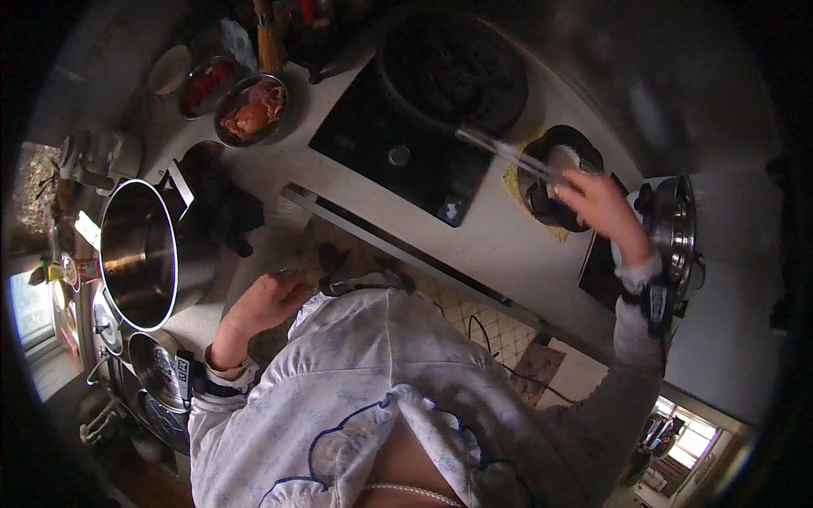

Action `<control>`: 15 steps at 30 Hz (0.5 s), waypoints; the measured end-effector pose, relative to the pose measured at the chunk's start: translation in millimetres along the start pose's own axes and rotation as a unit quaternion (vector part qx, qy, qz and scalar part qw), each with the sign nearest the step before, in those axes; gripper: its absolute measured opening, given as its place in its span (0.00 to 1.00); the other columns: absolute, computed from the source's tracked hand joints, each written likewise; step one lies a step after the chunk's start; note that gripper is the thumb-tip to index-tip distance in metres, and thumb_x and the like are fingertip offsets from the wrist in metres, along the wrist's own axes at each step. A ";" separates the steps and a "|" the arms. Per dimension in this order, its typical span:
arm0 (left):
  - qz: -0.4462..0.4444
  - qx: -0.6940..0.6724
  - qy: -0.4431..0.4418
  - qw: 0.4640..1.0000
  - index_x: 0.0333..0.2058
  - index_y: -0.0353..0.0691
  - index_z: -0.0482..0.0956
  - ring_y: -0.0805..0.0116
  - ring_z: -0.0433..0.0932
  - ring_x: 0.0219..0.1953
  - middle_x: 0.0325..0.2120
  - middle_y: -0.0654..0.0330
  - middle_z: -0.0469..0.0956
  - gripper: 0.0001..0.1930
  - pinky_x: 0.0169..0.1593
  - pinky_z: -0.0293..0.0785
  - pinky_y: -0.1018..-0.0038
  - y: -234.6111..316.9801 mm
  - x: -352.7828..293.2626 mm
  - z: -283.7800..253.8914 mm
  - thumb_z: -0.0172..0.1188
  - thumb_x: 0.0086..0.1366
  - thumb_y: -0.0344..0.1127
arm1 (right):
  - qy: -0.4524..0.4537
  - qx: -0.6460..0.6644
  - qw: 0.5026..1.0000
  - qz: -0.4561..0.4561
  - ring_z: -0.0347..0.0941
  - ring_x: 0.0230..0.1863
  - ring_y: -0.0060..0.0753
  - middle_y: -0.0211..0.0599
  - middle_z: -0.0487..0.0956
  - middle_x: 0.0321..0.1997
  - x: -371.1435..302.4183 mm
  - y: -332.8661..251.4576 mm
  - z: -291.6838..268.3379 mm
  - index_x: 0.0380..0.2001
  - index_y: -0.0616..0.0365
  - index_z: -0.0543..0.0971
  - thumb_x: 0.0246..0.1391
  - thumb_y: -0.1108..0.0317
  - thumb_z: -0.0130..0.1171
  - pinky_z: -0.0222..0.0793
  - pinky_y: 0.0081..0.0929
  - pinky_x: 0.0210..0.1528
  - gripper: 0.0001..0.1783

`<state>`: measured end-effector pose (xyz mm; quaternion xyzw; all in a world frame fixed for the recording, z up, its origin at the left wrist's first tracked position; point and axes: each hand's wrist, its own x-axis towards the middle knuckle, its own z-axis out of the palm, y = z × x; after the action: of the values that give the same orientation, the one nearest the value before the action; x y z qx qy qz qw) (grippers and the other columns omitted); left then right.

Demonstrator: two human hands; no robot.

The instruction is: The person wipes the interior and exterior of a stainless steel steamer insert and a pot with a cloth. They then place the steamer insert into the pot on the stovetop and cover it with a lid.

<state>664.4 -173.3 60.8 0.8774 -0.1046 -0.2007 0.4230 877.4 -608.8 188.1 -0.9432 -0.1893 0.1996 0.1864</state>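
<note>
A person in a pale, blue-patterned top with scalloped blue trim stands on the near side of a black glass cooktop (pixel 364 135) set in a light worktop (pixel 406 207), the two bare hands well apart. To the right of the cooktop, the right hand (pixel 597 207) has its fingers closed on one end of a long, thin, pale stick-like utensil (pixel 504 151), blurred, so that it cannot be told whether this is chopsticks or tongs; the utensil slants over a dark round bowl (pixel 535 196), its far end pointing toward the cooktop. That bowl sits just right of the cooktop on a yellow cloth (pixel 511 186), with something whitish showing inside. The left hand (pixel 267 300) is away from the cooktop on its near left side, in front of the body, fingers loosely curled; whether anything is inside them cannot be told. On the cooktop are a round black burner grate (pixel 453 72) at the far end and a silver round knob (pixel 400 155) nearer the person. Left of the cooktop stands a round metal bowl of pinkish-orange food (pixel 251 114), with a dish of red food (pixel 207 87) beyond it. Farther left of the cooktop, toward the person, is a tall, wide stainless-steel pot (pixel 140 254); well to the cooktop's right is a shiny round steel vessel (pixel 680 224).
</note>
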 end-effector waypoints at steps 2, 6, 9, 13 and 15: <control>0.012 -0.050 0.000 0.999 0.33 0.36 0.75 0.48 0.73 0.28 0.25 0.47 0.74 0.08 0.30 0.69 0.63 -1.0 1.7 10.7 0.56 0.59 0.34 | -0.027 0.035 0.997 0.056 0.68 0.16 0.27 0.38 0.73 0.17 41.6 15.5 -1.7 0.36 0.60 0.77 0.54 0.60 0.56 0.61 0.26 0.19 0.14; 0.007 -0.042 -0.001 0.999 0.34 0.37 0.75 0.47 0.73 0.28 0.25 0.47 0.74 0.08 0.29 0.69 0.63 -5.8 1.7 25.4 0.57 0.59 0.34 | -0.095 0.031 0.986 0.133 0.66 0.15 0.19 0.29 0.70 0.15 103.7 42.2 -3.0 0.33 0.57 0.78 0.55 0.52 0.55 0.59 0.21 0.17 0.18; -0.040 -0.037 0.032 0.998 0.33 0.37 0.75 0.47 0.74 0.28 0.25 0.48 0.74 0.07 0.29 0.69 0.63 -13.0 -4.8 29.0 0.57 0.58 0.34 | -0.151 0.065 0.972 0.166 0.65 0.14 0.18 0.27 0.69 0.14 133.8 54.1 -3.1 0.30 0.57 0.77 0.55 0.50 0.54 0.59 0.19 0.16 0.19; -0.069 -0.037 0.044 0.996 0.31 0.37 0.74 0.47 0.74 0.28 0.25 0.48 0.74 0.07 0.29 0.69 0.63 -22.6 -9.8 28.2 0.57 0.58 0.34 | -0.224 0.140 0.949 0.174 0.65 0.13 0.17 0.26 0.70 0.13 154.9 60.3 -6.0 0.28 0.58 0.76 0.56 0.48 0.52 0.58 0.18 0.15 0.22; -0.074 -0.029 0.041 0.996 0.30 0.36 0.74 0.47 0.74 0.27 0.25 0.48 0.74 0.06 0.29 0.69 0.63 -25.7 -9.3 27.2 0.57 0.58 0.33 | -0.243 0.158 0.941 0.178 0.65 0.13 0.17 0.26 0.70 0.13 160.8 61.1 -6.6 0.28 0.59 0.76 0.57 0.48 0.52 0.58 0.17 0.15 0.22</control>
<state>644.4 -173.2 27.8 0.8778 -0.0163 -0.1981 0.4359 1034.2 -593.7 118.5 -0.8430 -0.0239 0.4796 0.2426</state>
